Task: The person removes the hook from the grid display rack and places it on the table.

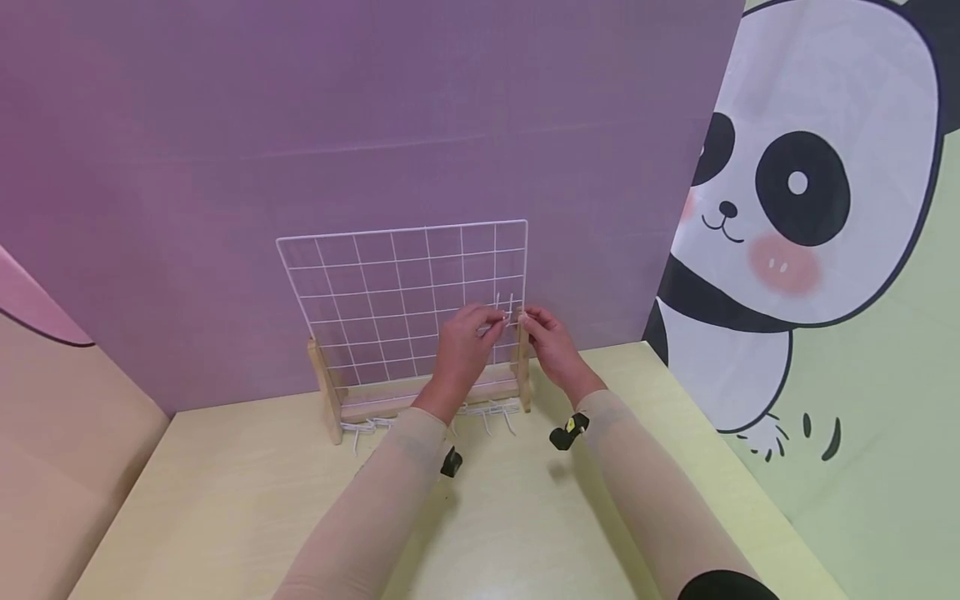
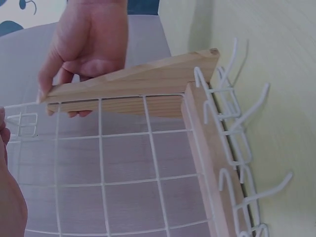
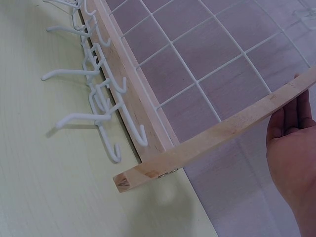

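Observation:
A white wire grid panel [image 1: 390, 308] stands in a wooden stand, tilted back. Near the grid's right side, my left hand [image 1: 463, 350] pinches a white wire hook [image 2: 28, 124] against the wires. Most of that hand lies outside the left wrist view; only part of it shows at the left edge. My right hand [image 1: 555, 348] grips the upper end of the right wooden post [image 3: 222, 131], with fingers behind it and thumb at its top edge.
Several white wire hooks [image 3: 94, 74] lie along the stand's wooden crossbar [image 2: 210, 143], prongs pointing outward over the light table [image 1: 225, 500]. The left wooden post [image 1: 324, 387] stands at the panel's other end. A purple wall [image 1: 375, 100] rises behind.

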`<action>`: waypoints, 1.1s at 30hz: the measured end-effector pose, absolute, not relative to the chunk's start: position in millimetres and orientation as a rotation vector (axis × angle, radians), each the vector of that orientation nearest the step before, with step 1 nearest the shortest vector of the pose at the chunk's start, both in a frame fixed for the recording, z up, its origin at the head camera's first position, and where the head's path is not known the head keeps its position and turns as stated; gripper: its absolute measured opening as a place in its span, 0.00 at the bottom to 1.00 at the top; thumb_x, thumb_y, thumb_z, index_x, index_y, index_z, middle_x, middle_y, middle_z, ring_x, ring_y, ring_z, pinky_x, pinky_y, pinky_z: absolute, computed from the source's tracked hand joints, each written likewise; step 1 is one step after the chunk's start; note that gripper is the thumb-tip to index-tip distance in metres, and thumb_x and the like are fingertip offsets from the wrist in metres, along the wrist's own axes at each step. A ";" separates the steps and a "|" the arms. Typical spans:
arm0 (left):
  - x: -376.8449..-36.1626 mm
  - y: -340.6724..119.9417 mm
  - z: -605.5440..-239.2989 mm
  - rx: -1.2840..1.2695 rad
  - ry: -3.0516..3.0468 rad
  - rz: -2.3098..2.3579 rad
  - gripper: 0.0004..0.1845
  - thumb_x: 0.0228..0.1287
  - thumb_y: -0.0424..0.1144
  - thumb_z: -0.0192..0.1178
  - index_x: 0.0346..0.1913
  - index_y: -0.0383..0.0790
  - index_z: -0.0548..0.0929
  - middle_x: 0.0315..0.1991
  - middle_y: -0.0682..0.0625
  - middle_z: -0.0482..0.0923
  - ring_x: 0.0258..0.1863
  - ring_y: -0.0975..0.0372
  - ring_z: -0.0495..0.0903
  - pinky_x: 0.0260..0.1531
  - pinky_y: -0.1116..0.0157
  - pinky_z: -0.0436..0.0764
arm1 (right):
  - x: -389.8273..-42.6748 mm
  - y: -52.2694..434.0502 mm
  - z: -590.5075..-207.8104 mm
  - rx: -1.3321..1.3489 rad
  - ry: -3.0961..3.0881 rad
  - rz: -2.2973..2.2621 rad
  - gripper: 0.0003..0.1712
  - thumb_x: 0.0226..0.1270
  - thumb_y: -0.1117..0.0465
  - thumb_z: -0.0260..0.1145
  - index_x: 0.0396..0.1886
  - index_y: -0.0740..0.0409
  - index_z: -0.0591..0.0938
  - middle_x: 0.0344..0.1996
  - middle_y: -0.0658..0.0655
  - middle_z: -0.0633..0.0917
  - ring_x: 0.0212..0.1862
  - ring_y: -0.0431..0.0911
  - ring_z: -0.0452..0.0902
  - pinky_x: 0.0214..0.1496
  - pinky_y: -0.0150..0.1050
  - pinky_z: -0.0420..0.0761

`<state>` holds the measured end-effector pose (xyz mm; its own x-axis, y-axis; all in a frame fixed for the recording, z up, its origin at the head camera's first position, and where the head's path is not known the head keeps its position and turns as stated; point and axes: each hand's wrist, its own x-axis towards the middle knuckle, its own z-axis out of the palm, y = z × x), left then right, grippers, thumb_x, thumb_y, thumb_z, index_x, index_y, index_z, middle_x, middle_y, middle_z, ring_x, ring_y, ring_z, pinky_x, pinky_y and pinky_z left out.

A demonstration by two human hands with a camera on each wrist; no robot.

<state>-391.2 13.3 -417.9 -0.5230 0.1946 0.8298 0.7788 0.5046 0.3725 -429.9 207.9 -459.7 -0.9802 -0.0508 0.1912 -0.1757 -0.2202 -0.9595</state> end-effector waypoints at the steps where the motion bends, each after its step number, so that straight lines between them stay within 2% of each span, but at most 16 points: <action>1: -390.3 12.9 -416.4 -0.801 -1.993 -0.997 0.05 0.71 0.30 0.76 0.46 0.34 0.93 0.42 0.45 0.91 0.44 0.53 0.91 0.51 0.57 0.90 | -429.6 207.9 -459.7 0.277 -1.916 2.374 0.08 0.89 0.62 0.61 0.55 0.49 0.85 0.50 0.46 0.85 0.59 0.44 0.78 0.71 0.41 0.74; 6: -385.9 10.6 -408.6 -0.806 -1.963 -1.015 0.05 0.70 0.29 0.76 0.45 0.34 0.93 0.42 0.44 0.90 0.44 0.53 0.91 0.51 0.57 0.90 | -428.5 206.7 -458.8 0.273 -1.943 2.368 0.09 0.89 0.60 0.61 0.59 0.51 0.84 0.52 0.47 0.85 0.62 0.46 0.77 0.77 0.44 0.71; 15: -380.8 1.0 -405.9 -0.826 -1.938 -0.964 0.04 0.68 0.27 0.77 0.42 0.34 0.93 0.40 0.45 0.91 0.42 0.52 0.91 0.49 0.56 0.91 | -431.5 204.8 -460.4 0.284 -1.911 2.373 0.09 0.88 0.63 0.61 0.59 0.55 0.83 0.50 0.47 0.85 0.61 0.50 0.76 0.65 0.37 0.77; 24: -375.0 -22.9 -416.2 -0.868 -2.000 -0.916 0.04 0.69 0.28 0.76 0.43 0.35 0.92 0.40 0.46 0.90 0.43 0.51 0.90 0.50 0.55 0.90 | -434.7 207.2 -464.2 0.302 -1.894 2.389 0.07 0.88 0.63 0.61 0.56 0.52 0.84 0.49 0.48 0.84 0.60 0.52 0.76 0.61 0.36 0.79; 33: -368.8 -49.7 -426.9 -0.870 -2.076 -0.903 0.05 0.69 0.27 0.76 0.44 0.37 0.92 0.41 0.48 0.88 0.44 0.52 0.87 0.49 0.55 0.89 | -431.2 207.6 -462.7 0.310 -1.882 2.392 0.08 0.88 0.64 0.61 0.58 0.57 0.83 0.48 0.47 0.85 0.53 0.44 0.78 0.59 0.35 0.79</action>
<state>-368.8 -49.7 -426.9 -0.5287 0.2939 0.7963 0.7829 0.5313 0.3237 -431.2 207.6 -462.7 -0.9761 -0.0602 0.2086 -0.1886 -0.2408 -0.9521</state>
